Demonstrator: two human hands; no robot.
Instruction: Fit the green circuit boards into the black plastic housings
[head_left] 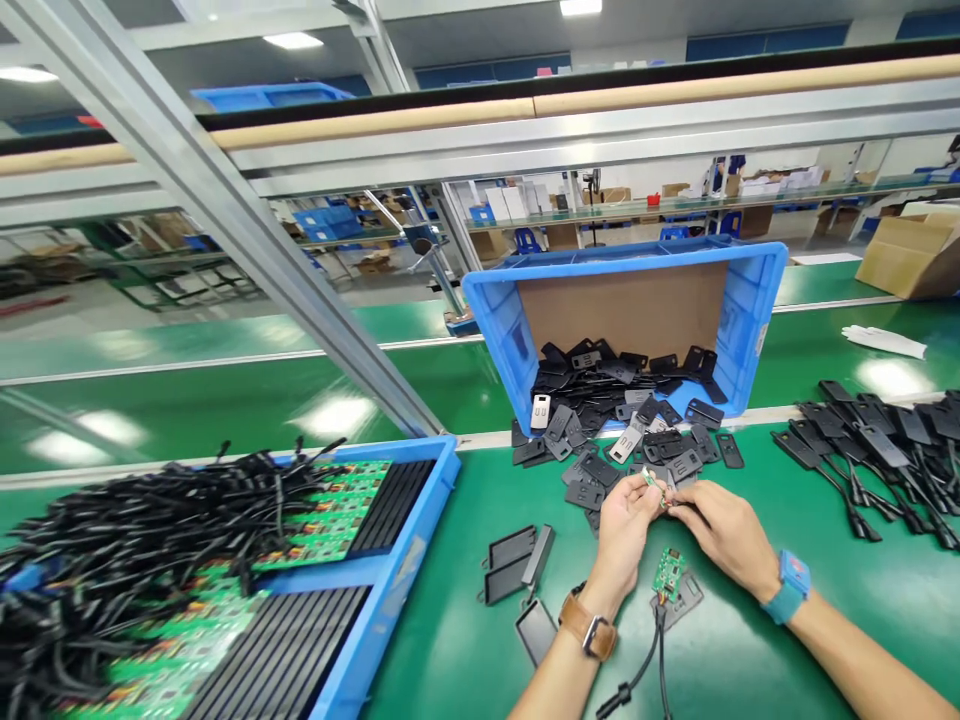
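Observation:
My left hand (627, 518) pinches a small pale-and-green circuit board (651, 482) by its edge. The fingertips of my right hand (721, 522) close on the reddish part at the board's right end, perhaps its wires; fingers partly hide it. Just below my hands, a second green circuit board (669, 572) with black cables (649, 655) rests on a flat grey cover (684, 600). Loose black covers (592, 470) lie heaped right behind my fingers. Left of my left wrist are several open black plastic cases (507, 578).
A blue bin (750, 340) tipped toward me spills black covers. To the left, a blue tray (409, 560) holds circuit boards, black strips and a tangle of cables (187, 500). Finished-looking black cased units with cables (885, 440) lie right. A metal post (247, 230) slants across the left.

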